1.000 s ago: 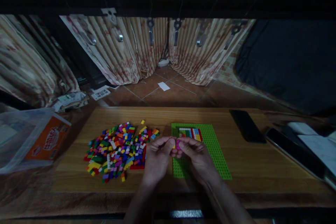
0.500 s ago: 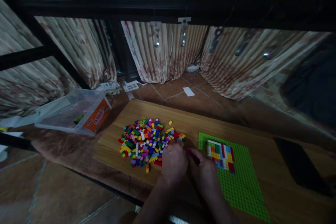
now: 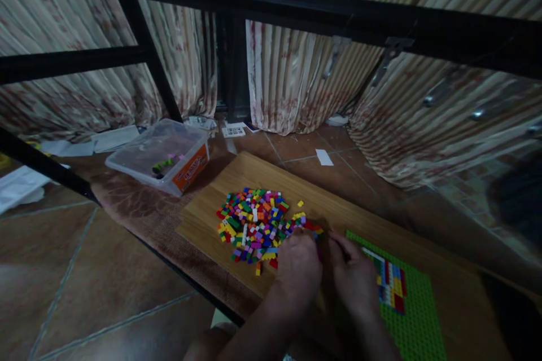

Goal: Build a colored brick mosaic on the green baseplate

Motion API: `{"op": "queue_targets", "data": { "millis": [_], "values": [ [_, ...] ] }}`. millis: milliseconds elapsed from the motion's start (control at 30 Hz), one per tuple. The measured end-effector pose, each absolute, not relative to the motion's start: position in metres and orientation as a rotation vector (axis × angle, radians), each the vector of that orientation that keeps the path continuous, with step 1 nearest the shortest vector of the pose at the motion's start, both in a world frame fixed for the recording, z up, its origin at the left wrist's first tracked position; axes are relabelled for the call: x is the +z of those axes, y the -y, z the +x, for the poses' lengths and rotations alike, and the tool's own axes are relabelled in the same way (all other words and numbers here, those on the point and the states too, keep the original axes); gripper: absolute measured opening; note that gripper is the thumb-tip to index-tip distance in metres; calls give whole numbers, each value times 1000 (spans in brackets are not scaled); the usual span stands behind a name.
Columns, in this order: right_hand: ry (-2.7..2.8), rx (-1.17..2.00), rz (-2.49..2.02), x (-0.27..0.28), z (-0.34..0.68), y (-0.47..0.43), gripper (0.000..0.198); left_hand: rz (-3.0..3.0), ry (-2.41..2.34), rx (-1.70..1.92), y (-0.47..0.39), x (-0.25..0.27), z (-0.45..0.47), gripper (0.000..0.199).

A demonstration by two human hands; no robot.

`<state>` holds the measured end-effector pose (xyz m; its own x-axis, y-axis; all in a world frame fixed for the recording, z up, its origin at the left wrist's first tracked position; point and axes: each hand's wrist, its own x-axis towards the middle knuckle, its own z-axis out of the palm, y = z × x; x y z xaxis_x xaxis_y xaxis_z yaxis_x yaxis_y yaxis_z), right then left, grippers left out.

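Note:
A heap of small coloured building bricks [image 3: 254, 224] lies on the wooden board. My left hand [image 3: 298, 262] is closed at the heap's right edge, its fingertips turned down and mostly hidden; a bit of magenta shows beside it. Just to the right, my right hand [image 3: 354, 276] has thumb and forefinger curled close together, pointing at the heap. Whatever sits between those fingertips is too dark to make out. Partly behind the right hand is a green baseplate [image 3: 417, 304], bearing a flat block of joined red, white, yellow and blue bricks [image 3: 393, 285].
A clear plastic box [image 3: 144, 161] with an orange label and a few pieces inside stands left of the wooden board [image 3: 207, 208]. A dark flat object [image 3: 508, 310] lies at the right. A black metal frame [image 3: 296, 3] and curtains [image 3: 292, 79] stand beyond.
The view has swung left, so the board and bricks appear farther right. My hands are slightly farther apart, the right one having drawn away from the left.

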<state>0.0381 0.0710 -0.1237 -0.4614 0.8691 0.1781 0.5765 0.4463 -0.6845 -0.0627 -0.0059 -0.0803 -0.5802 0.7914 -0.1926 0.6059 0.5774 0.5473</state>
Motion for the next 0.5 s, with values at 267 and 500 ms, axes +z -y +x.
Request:
{"op": "queue_targets", "data": {
  "millis": [267, 500],
  "values": [
    [2753, 766, -739, -114, -36, -129, 27, 1155, -2245, 679, 14, -69, -54, 25],
    [2820, 792, -704, -117, -35, -125, 23, 1263, -2050, 742, 17, -73, -37, 26]
  ]
}}
